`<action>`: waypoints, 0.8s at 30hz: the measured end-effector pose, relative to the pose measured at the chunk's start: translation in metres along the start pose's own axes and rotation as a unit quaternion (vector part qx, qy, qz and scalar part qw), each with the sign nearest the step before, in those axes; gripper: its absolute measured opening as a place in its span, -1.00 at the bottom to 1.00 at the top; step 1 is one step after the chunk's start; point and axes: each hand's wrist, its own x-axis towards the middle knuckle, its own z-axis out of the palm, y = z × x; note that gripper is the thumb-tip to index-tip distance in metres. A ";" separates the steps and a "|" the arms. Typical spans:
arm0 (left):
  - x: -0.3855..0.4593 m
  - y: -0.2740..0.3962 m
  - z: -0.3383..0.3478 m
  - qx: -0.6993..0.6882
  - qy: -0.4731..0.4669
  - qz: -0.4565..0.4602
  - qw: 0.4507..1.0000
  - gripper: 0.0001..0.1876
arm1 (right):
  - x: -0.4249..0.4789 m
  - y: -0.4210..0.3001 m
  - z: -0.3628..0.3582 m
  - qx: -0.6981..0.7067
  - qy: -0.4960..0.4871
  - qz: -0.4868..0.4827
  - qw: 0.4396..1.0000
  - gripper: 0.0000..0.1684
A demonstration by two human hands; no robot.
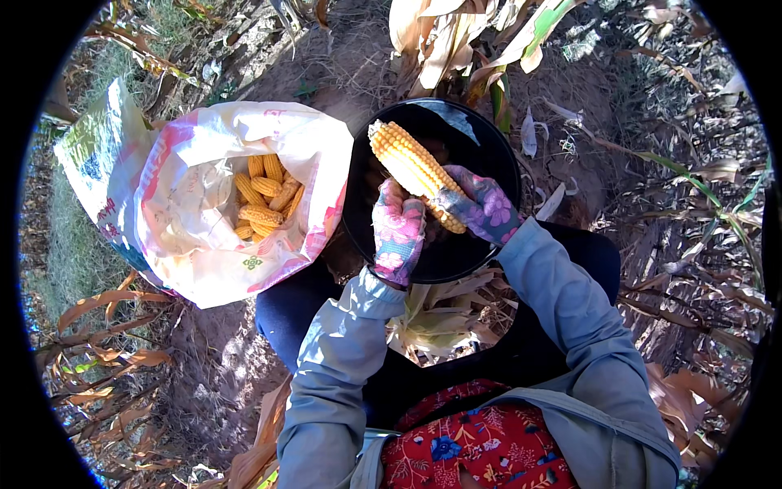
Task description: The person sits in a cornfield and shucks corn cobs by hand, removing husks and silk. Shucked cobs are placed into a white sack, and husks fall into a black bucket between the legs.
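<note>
A husked yellow corn cob lies slanted over the black bucket, its pale tip pointing up and left. My right hand, in a flowered glove, grips the cob near its lower end. Close against the cob's lower left side is my left hand, gloved alike with the fingers curled; whether it holds anything is hidden. Dark shadow covers most of the bucket's inside. To the left, a white woven sack with rolled-down sides stands open, and several bare yellow cobs lie in it.
Pale dry husks lie on the ground between my bent legs, just below the bucket. Dry corn stalks and leaves rise beyond the bucket. More dead leaves edge the lower left, and fallen stalks cross the soil at right.
</note>
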 end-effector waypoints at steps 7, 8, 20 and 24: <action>-0.001 0.022 -0.003 -0.072 -0.115 -0.020 0.991 -0.62 | 0.002 -0.004 -0.011 0.195 -0.001 0.117 0.974 -0.51; 0.000 0.024 -0.002 -0.046 -0.122 -0.032 0.991 -0.61 | 0.003 -0.003 -0.014 0.200 -0.010 0.143 0.969 -0.51; 0.000 0.036 -0.001 -0.004 -0.169 -0.046 0.984 -0.60 | 0.001 -0.002 -0.013 0.228 -0.023 0.090 0.969 -0.53; 0.000 0.036 -0.001 0.001 -0.154 -0.044 0.987 -0.65 | 0.001 -0.002 -0.013 0.208 -0.035 0.082 0.974 -0.53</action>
